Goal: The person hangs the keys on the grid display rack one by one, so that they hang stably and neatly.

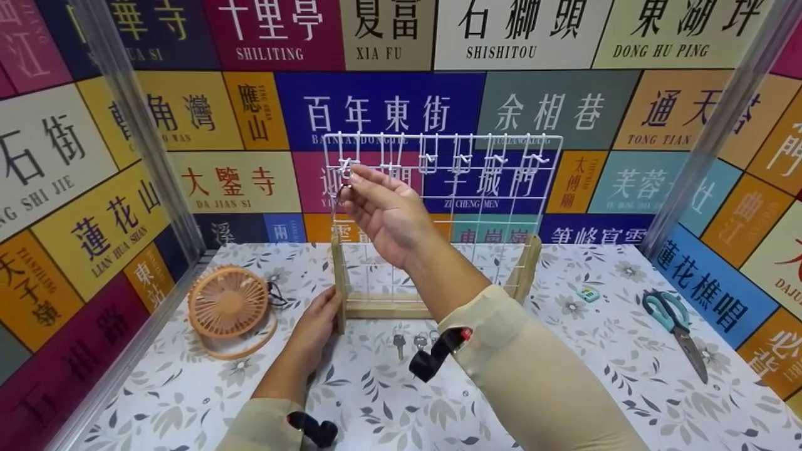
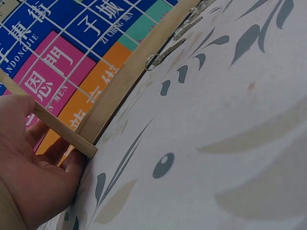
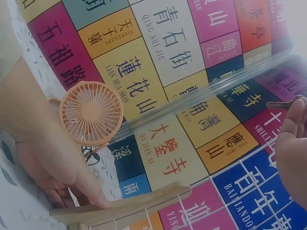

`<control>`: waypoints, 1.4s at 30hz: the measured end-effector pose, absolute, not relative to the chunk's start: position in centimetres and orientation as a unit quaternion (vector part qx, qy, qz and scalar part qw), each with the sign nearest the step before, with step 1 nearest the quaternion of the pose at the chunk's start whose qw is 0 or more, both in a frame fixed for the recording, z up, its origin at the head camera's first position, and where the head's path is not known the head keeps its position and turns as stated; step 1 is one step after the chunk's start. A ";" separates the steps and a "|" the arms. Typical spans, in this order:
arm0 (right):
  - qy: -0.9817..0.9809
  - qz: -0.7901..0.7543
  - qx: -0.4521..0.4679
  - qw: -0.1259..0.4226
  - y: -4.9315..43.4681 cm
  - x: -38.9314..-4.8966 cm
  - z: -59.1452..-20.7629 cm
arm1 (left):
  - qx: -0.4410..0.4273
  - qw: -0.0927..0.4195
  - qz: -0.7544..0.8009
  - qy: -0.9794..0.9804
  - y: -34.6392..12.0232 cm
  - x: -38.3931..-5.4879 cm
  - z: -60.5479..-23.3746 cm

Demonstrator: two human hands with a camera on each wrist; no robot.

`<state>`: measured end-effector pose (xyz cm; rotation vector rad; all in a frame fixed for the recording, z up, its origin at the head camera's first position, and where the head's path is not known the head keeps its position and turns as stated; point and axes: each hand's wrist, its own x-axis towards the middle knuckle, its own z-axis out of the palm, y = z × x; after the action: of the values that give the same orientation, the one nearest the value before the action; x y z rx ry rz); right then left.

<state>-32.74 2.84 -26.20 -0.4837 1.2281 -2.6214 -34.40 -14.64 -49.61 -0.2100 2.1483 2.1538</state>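
Note:
A white wire grid rack (image 1: 551,181) stands upright on a wooden base (image 1: 388,309), with several white hooks (image 1: 462,161) along its upper part. My left hand (image 1: 318,318) grips the rack's left wooden leg (image 2: 64,130) low down, thumb on one side and fingers on the other. Up at the leftmost hook, my right hand (image 1: 396,216) pinches a key (image 3: 278,104) between thumb and fingertips; its shaft sticks out past them in the right wrist view. Fingertips are right at that hook. Several keys with rings, one of them a silver key (image 1: 400,346), lie on the table before the base.
An orange fan (image 1: 229,304) stands left of the rack. To the right lie scissors (image 1: 677,326) with teal handles and a small mint-green item (image 1: 588,294). Panels with printed signs wall the floral-covered table (image 1: 188,407) at the back and sides.

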 end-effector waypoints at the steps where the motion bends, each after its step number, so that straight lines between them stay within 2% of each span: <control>1: 0.413 -0.890 -0.165 0.102 2.8 -32.8 -26.1 | -0.069 0.046 0.706 0.704 -14.6 -34.4 -49.7; 14: 0.439 -0.881 -0.154 0.083 3.3 -34.0 -27.4 | -0.064 0.033 0.698 0.713 -14.5 -34.2 -49.8; 22: 0.480 -0.862 -0.144 0.073 6.5 -33.5 -31.7 | -0.061 0.038 0.699 0.711 -14.6 -34.3 -49.8; 33: 0.581 -0.796 -0.161 0.051 13.8 -32.2 -38.6 | -0.058 0.048 0.706 0.704 -14.6 -34.5 -49.9; 42: 0.647 -0.741 -0.170 0.063 17.7 -32.4 -41.5 | -0.062 0.046 0.706 0.704 -14.7 -34.4 -50.0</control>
<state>-32.42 17.75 -41.51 -0.5132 1.9544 -2.2384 -34.41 -14.69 -50.04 -0.1887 2.1498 2.1555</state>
